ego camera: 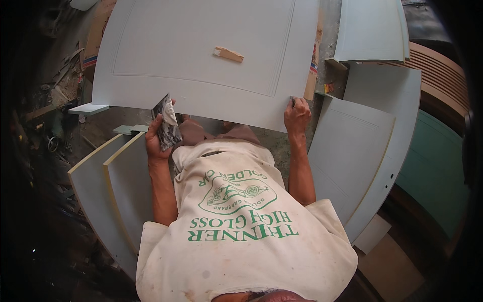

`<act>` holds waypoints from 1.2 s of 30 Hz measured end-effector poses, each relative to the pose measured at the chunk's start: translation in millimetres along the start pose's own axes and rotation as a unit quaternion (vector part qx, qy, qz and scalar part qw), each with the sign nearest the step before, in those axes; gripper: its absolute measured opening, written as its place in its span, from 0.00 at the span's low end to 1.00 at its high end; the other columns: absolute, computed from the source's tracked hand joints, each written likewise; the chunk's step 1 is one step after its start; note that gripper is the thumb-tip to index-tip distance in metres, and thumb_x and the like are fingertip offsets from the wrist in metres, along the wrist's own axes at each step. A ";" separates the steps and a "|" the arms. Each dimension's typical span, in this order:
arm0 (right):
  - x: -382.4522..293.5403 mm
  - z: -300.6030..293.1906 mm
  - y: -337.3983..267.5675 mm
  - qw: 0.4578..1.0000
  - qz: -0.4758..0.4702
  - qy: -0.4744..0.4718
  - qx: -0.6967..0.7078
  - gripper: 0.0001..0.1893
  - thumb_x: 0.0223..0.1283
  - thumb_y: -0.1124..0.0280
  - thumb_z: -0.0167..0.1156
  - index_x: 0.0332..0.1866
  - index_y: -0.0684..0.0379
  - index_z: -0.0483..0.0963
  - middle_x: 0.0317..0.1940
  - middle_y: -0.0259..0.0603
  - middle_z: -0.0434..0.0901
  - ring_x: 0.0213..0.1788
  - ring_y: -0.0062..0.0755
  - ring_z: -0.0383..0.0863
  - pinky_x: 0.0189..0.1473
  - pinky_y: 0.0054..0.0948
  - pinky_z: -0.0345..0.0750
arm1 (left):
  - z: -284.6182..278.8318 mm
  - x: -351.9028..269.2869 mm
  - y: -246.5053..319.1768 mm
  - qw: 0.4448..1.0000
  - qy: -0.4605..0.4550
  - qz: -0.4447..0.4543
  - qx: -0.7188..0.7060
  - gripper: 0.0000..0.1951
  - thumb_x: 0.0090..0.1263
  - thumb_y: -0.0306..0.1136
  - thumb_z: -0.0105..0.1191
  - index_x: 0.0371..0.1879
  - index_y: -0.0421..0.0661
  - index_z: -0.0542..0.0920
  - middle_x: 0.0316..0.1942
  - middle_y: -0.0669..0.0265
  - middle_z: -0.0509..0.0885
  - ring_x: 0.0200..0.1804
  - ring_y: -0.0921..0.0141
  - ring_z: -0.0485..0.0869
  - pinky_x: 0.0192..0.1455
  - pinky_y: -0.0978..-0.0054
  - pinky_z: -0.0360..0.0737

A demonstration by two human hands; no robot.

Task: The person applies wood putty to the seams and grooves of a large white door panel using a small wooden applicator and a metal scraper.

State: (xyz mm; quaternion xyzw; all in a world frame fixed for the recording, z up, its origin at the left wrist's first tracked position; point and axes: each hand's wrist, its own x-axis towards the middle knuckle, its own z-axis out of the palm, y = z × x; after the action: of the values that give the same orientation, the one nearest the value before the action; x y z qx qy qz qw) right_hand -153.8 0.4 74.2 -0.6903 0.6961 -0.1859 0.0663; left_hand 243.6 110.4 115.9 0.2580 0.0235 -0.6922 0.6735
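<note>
In my left hand point(154, 141) I hold a flat, stained rectangular palette point(168, 134), tilted up on edge. A lump of white putty point(170, 114) sticks to its upper part. My right hand point(298, 116) is at the near right corner of a large pale grey door panel point(203, 85). Its fingers pinch a small dark piece point(292, 99), perhaps a scraper blade, mostly hidden by the fingers. Grooved lines form a rectangle on the panel's face. On it lies a short wooden piece point(229, 54) with a whitish left end.
Pale panels point(351, 139) lean at my right, beside a slatted brown panel point(437, 71) and a green one point(432, 166). Two yellow-edged boards point(126, 188) stand at my left. Cardboard point(99, 32) shows beneath the panel's left side. Scraps point(62, 94) litter the left floor.
</note>
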 end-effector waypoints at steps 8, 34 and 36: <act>-6.8 84.0 -205.4 0.991 -0.055 -0.058 0.104 0.02 0.55 0.80 0.57 0.31 0.65 0.77 0.33 0.50 0.78 0.37 0.51 0.81 0.38 0.45 0.82 | -32.5 2.9 106.2 0.998 0.015 0.021 0.058 0.27 0.80 0.31 0.50 0.74 0.34 0.65 0.73 0.51 0.72 0.66 0.66 0.80 0.69 0.69 0.78; -4.6 155.5 -368.3 0.991 -0.078 -0.084 0.065 0.03 0.55 0.79 0.56 0.27 0.63 0.75 0.31 0.50 0.78 0.36 0.49 0.83 0.33 0.43 0.82 | -44.1 34.2 235.0 0.982 0.063 -0.001 0.176 0.16 0.71 0.26 0.60 0.57 0.38 0.80 0.47 0.60 0.89 0.45 0.68 0.90 0.49 0.70 0.88; -25.5 170.0 -418.3 0.954 -0.202 -0.139 0.174 0.05 0.51 0.78 0.59 0.33 0.62 0.80 0.35 0.50 0.80 0.38 0.49 0.84 0.38 0.44 0.85 | -31.2 37.5 227.6 0.982 0.028 0.003 0.187 0.16 0.72 0.27 0.59 0.57 0.37 0.80 0.47 0.59 0.89 0.46 0.66 0.90 0.52 0.67 0.88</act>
State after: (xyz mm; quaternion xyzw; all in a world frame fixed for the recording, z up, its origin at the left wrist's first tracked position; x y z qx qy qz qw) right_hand 298.1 6.3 59.8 -0.8134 0.4826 -0.2157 0.2428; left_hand 470.3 66.9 146.0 0.3992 -0.0881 -0.6750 0.6142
